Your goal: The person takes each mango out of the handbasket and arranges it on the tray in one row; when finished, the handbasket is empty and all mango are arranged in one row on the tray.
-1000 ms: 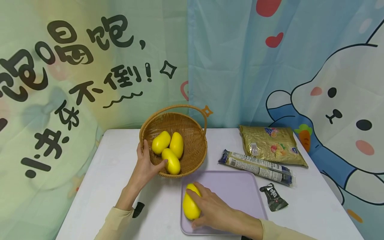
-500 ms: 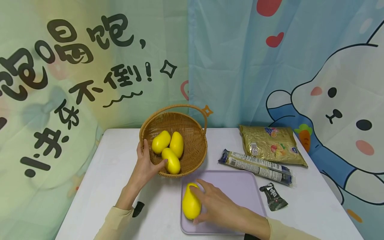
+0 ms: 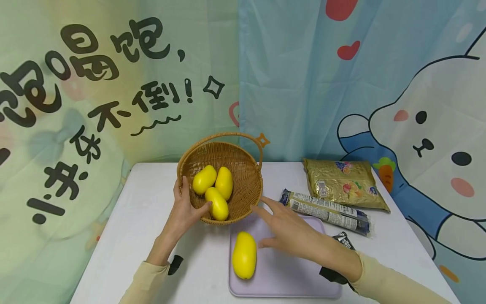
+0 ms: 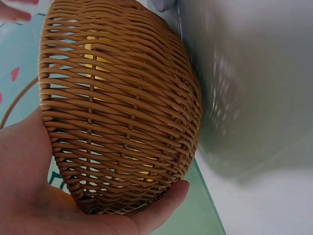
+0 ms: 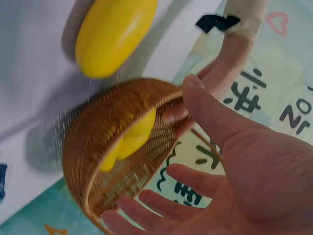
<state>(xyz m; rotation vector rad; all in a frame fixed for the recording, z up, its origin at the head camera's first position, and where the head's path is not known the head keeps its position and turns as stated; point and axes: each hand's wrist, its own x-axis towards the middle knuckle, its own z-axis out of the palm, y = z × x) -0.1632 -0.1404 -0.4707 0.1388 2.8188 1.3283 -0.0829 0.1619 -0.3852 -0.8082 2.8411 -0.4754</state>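
Note:
My left hand (image 3: 186,211) grips the near left side of a brown wicker basket (image 3: 246,181), its thumb over the rim. Inside the basket lie three yellow mangoes (image 3: 224,184), also glimpsed through the weave in the left wrist view. Another mango (image 3: 244,256) lies on a pale purple tray (image 3: 288,280) in front of the basket. My right hand (image 3: 286,230) hovers over the tray with fingers spread, holding nothing, close to the basket's right rim. In the right wrist view, that hand's straight fingers point toward the basket opening (image 5: 132,181), apart from the loose mango (image 5: 116,36).
On the right of the white table (image 3: 114,236) lie a gold bag (image 3: 343,183) and a long blue-and-gold packet (image 3: 326,212). A small black wrapped packet (image 3: 343,240) is partly hidden by my right forearm. A printed curtain (image 3: 281,84) hangs behind the table.
My right hand has let go of the mango on the tray and moved up and right, toward the basket's right rim. The left hand and basket have stayed in place.

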